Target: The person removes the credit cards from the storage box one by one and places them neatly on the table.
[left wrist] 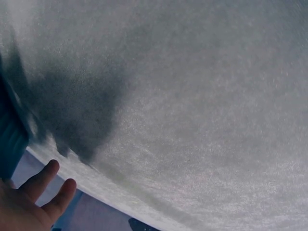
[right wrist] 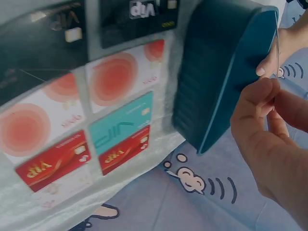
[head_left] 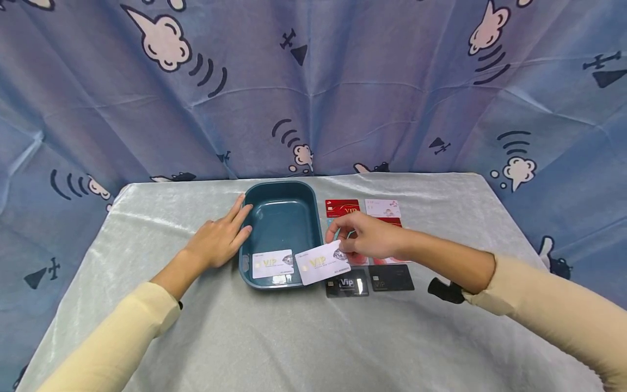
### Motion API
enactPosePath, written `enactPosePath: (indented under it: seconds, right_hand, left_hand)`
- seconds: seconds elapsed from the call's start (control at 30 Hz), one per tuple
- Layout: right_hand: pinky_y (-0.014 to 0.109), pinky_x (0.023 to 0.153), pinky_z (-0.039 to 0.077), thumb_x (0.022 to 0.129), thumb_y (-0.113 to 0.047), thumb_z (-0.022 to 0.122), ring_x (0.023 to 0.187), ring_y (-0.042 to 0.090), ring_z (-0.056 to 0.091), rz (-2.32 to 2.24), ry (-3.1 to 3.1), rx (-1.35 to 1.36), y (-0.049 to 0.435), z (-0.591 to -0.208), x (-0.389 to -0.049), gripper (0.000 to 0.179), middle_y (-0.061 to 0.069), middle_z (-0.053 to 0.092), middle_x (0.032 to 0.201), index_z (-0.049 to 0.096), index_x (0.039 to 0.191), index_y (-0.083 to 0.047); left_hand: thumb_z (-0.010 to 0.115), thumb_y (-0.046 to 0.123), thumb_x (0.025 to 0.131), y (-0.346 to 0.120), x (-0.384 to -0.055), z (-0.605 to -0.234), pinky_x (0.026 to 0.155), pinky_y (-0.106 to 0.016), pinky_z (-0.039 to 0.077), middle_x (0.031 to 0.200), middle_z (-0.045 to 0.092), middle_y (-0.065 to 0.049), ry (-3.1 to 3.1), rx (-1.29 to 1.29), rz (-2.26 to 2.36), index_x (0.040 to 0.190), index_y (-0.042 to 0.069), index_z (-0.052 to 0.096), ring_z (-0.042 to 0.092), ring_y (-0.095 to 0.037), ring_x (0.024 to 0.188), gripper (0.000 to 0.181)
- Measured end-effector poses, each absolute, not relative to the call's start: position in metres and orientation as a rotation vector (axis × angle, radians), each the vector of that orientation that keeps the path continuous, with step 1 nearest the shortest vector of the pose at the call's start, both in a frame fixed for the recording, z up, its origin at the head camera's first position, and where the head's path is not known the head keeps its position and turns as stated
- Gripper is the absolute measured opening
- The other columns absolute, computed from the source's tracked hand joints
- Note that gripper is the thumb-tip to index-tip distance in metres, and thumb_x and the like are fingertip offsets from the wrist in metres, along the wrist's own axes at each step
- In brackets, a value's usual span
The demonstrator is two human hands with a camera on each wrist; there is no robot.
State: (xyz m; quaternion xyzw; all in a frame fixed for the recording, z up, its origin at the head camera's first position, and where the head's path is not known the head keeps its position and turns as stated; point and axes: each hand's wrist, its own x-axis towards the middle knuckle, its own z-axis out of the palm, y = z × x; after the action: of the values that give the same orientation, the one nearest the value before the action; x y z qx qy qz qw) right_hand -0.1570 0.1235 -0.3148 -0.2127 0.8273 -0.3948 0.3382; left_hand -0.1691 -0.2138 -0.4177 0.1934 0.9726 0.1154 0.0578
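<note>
My right hand (head_left: 367, 235) pinches a white VIP card (head_left: 320, 263) by its upper right corner, tilted over the right rim of a dark teal tray (head_left: 279, 188). In the right wrist view that card shows edge-on as a thin line above the right hand (right wrist: 269, 130). A second white VIP card (head_left: 264, 264) lies inside the tray at its near end. On the tray's left rim rests my left hand (head_left: 220, 234), its fingers extended along the edge. The left wrist view catches only some fingers of the left hand (left wrist: 36, 202) beside the tray wall.
Right of the tray, cards lie in two columns: a red card (head_left: 338, 206), a pale pink card (head_left: 383, 207), a black VIP card (head_left: 357, 286), another black card (head_left: 392, 279), and others partly under the right hand. Behind the grey cloth-covered table (head_left: 235, 337) hangs a blue patterned curtain (head_left: 343, 109).
</note>
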Motion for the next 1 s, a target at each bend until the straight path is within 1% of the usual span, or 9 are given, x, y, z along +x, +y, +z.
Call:
enactPosePath:
  seconds: [0.1, 0.13, 0.2, 0.33, 0.47, 0.57, 0.7, 0.8, 1.0]
  right_hand:
    - [0.027, 0.062, 0.045, 0.095, 0.004, 0.056, 0.074, 0.025, 0.056, -1.055, 2.114, -0.522, 0.133, -0.317, -0.151, 0.016, 0.013, 0.061, 0.092, 0.063, 0.109, -0.002]
    - [0.028, 0.063, 0.045, 0.095, 0.004, 0.056, 0.075, 0.025, 0.056, -1.061, 2.108, -0.521, 0.136, -0.318, -0.149, 0.016, 0.013, 0.062, 0.093, 0.063, 0.108, -0.002]
    - [0.030, 0.067, 0.049, 0.094, 0.003, 0.058, 0.081, 0.025, 0.058, -1.061, 2.113, -0.526, 0.141, -0.320, -0.146, 0.015, 0.012, 0.062, 0.096, 0.063, 0.107, -0.002]
    - [0.032, 0.069, 0.052, 0.092, 0.001, 0.062, 0.081, 0.026, 0.059, -1.040, 2.121, -0.534, 0.150, -0.327, -0.139, 0.013, 0.011, 0.062, 0.098, 0.064, 0.105, -0.003]
    - [0.035, 0.069, 0.052, 0.092, -0.002, 0.063, 0.077, 0.026, 0.059, -1.017, 2.111, -0.527, 0.158, -0.339, -0.133, 0.011, 0.010, 0.060, 0.092, 0.064, 0.103, -0.006]
    - [0.036, 0.070, 0.051, 0.093, -0.001, 0.062, 0.076, 0.025, 0.058, -1.033, 2.081, -0.507, 0.164, -0.349, -0.129, 0.011, 0.010, 0.059, 0.089, 0.064, 0.103, -0.004]
    - [0.033, 0.069, 0.051, 0.092, 0.000, 0.061, 0.079, 0.023, 0.057, -1.058, 2.053, -0.473, 0.172, -0.361, -0.126, 0.012, 0.011, 0.060, 0.088, 0.063, 0.104, -0.003]
    - [0.031, 0.068, 0.052, 0.092, -0.001, 0.062, 0.077, 0.023, 0.058, -1.055, 2.055, -0.451, 0.176, -0.368, -0.124, 0.012, 0.011, 0.059, 0.083, 0.063, 0.105, -0.003]
    - [0.030, 0.068, 0.052, 0.092, -0.004, 0.065, 0.074, 0.024, 0.059, -1.055, 2.030, -0.411, 0.182, -0.380, -0.119, 0.013, 0.011, 0.060, 0.080, 0.063, 0.105, -0.003]
  left_hand:
    - [0.030, 0.038, 0.108, -0.214, -0.169, -0.418, 0.096, -0.059, 0.044, 0.167, 0.002, -0.010, 2.948, 0.590, 0.344, 0.159, 0.008, 0.022, 0.055, -0.039, 0.126, 0.059]
    - [0.030, 0.038, 0.108, -0.213, -0.169, -0.417, 0.096, -0.059, 0.045, 0.167, 0.002, -0.010, 2.948, 0.590, 0.344, 0.159, 0.008, 0.022, 0.055, -0.039, 0.126, 0.059]
    - [0.030, 0.039, 0.108, -0.213, -0.169, -0.417, 0.096, -0.059, 0.045, 0.167, 0.001, -0.010, 2.948, 0.591, 0.339, 0.159, 0.008, 0.022, 0.055, -0.039, 0.126, 0.060]
    - [0.030, 0.039, 0.108, -0.213, -0.169, -0.416, 0.096, -0.059, 0.044, 0.167, 0.001, -0.010, 2.943, 0.585, 0.337, 0.159, 0.008, 0.021, 0.055, -0.039, 0.127, 0.060]
    - [0.031, 0.038, 0.108, -0.213, -0.168, -0.416, 0.097, -0.059, 0.044, 0.167, 0.001, -0.009, 2.941, 0.583, 0.340, 0.159, 0.008, 0.021, 0.054, -0.039, 0.127, 0.060]
    - [0.031, 0.038, 0.108, -0.213, -0.168, -0.416, 0.097, -0.059, 0.044, 0.167, 0.001, -0.009, 2.942, 0.585, 0.342, 0.159, 0.008, 0.021, 0.054, -0.039, 0.127, 0.060]
    - [0.030, 0.039, 0.108, -0.214, -0.167, -0.416, 0.097, -0.060, 0.043, 0.168, 0.000, -0.009, 2.939, 0.584, 0.346, 0.159, 0.009, 0.021, 0.054, -0.039, 0.127, 0.060]
    - [0.028, 0.040, 0.108, -0.214, -0.167, -0.416, 0.097, -0.059, 0.044, 0.168, 0.000, -0.009, 2.939, 0.584, 0.346, 0.159, 0.009, 0.020, 0.054, -0.039, 0.127, 0.060]
    - [0.030, 0.038, 0.108, -0.214, -0.168, -0.417, 0.097, -0.059, 0.044, 0.168, 0.001, -0.009, 2.945, 0.582, 0.353, 0.159, 0.009, 0.021, 0.055, -0.039, 0.127, 0.060]
